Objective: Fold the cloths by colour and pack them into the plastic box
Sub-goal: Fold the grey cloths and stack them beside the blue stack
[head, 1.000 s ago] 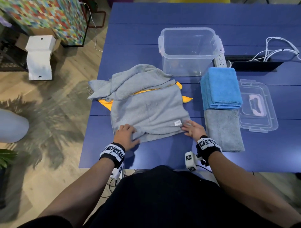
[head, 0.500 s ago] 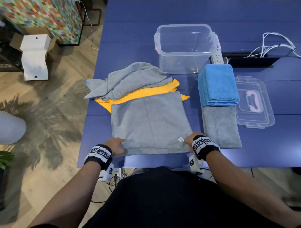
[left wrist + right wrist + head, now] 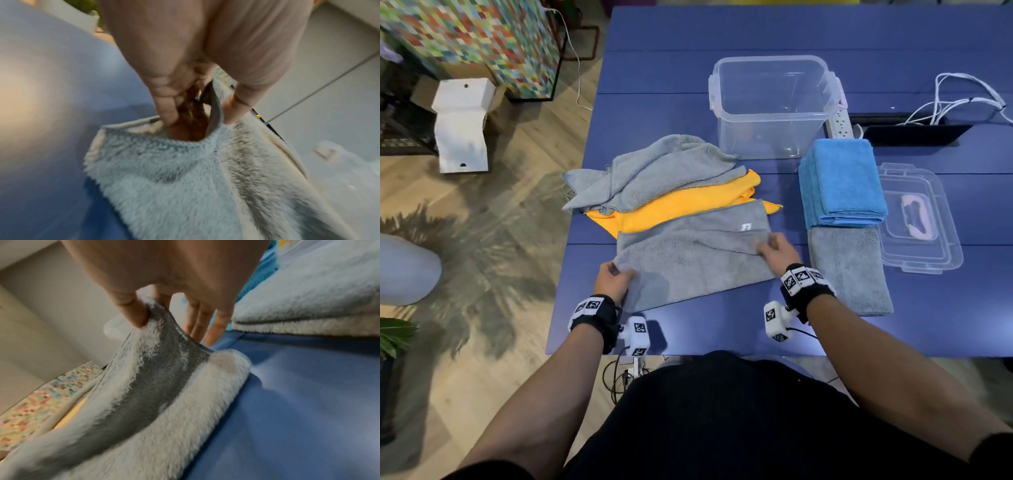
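Left hand (image 3: pixel 614 278) pinching the near-left corner of a grey cloth (image 3: pixel 688 260), thumb on top and fingers tucked beneath the pile; right hand (image 3: pixel 777 251) pinching the right-hand corner the same way, thumb over the fabric, remaining fingers loosely extended toward the table. Both corners raised off the blue table (image 3: pixel 688 329) and carried over the cloth's own middle, forming a fold roughly halfway over, a small white label showing near the far edge. Beneath and beyond, a yellow cloth (image 3: pixel 681 209), and on top of that a second, crumpled grey cloth (image 3: pixel 654 168), both unfolded. To the right, a folded blue stack (image 3: pixel 842 181) touching a folded grey cloth (image 3: pixel 849 270) just nearer the body. Clear plastic box (image 3: pixel 774 137) standing open and empty at the far side, its lid (image 3: pixel 935 253) lying flat beside the blue stack. Probably very light, soft and limp (plush microfibre, judging by the fuzzy pile in the wrist views), so no stiffness to keep an edge straight: best taken at two corners of one edge, kept taut between the hands, then laid down and smoothed. Likely to cling a little to the cloth below, not slip. Nothing fragile here. Packing not yet begun, several cloths left to fold.
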A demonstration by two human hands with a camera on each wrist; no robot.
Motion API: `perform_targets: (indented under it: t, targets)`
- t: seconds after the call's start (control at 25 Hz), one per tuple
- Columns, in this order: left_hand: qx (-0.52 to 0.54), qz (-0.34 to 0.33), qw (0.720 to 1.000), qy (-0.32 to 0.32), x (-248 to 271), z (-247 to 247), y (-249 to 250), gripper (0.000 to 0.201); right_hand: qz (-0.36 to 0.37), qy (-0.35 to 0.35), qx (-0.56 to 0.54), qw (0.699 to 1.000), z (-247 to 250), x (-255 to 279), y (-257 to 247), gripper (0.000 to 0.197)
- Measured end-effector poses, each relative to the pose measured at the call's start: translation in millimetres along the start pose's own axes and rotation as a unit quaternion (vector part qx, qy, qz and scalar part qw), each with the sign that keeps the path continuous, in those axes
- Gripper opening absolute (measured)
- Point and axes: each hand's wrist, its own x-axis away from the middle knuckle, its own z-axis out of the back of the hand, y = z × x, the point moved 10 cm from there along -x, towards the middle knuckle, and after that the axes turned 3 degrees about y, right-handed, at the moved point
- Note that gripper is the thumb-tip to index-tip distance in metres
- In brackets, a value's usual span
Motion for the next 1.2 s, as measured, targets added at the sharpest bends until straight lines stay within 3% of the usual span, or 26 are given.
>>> perform_targets:
  t: [0.08,0.2,0.28,0.4,0.52,0.64,0.76,0.88,1.04,1.2]
  targets:
    - [-0.077,0.007,0.996,-0.04,2,-6,-11,0.031,-0.012,-0.03,0.101,0.994,-12,4,16,0.034]
    - [-0.214,-0.01,0.962,-0.171,12,-17,-27,0.043,-0.116,-0.068,0.246,0.96,-9,24,54,0.049]
    - [-0.217,-0.009,0.957,-0.192,14,-14,-38,0.036,-0.169,-0.083,0.277,0.942,-4,39,74,0.045]
    - [-0.076,0.015,0.987,-0.142,15,-8,-32,0.023,-0.165,-0.045,0.254,0.952,5,43,70,0.038]
    - [-0.026,-0.049,0.997,-0.05,10,-2,-4,0.016,-0.127,0.001,0.13,0.983,9,29,56,0.038]
    - [0.021,-0.111,0.993,-0.044,-2,-8,17,0.022,-0.172,0.04,0.024,0.984,11,23,71,0.034]
    - [0.018,-0.109,0.994,-0.019,-8,-8,13,0.025,-0.184,0.063,-0.009,0.981,17,25,74,0.041]
    - [0.027,-0.081,0.996,0.023,-9,-9,5,0.019,-0.134,0.067,0.04,0.988,20,24,65,0.045]
    - [0.015,-0.08,0.996,0.045,-13,-2,14,0.025,-0.079,0.132,-0.01,0.988,26,27,61,0.04]
    - [-0.137,-0.102,0.984,0.042,-16,-6,20,0.032,-0.084,0.143,0.023,0.986,24,20,62,0.032]
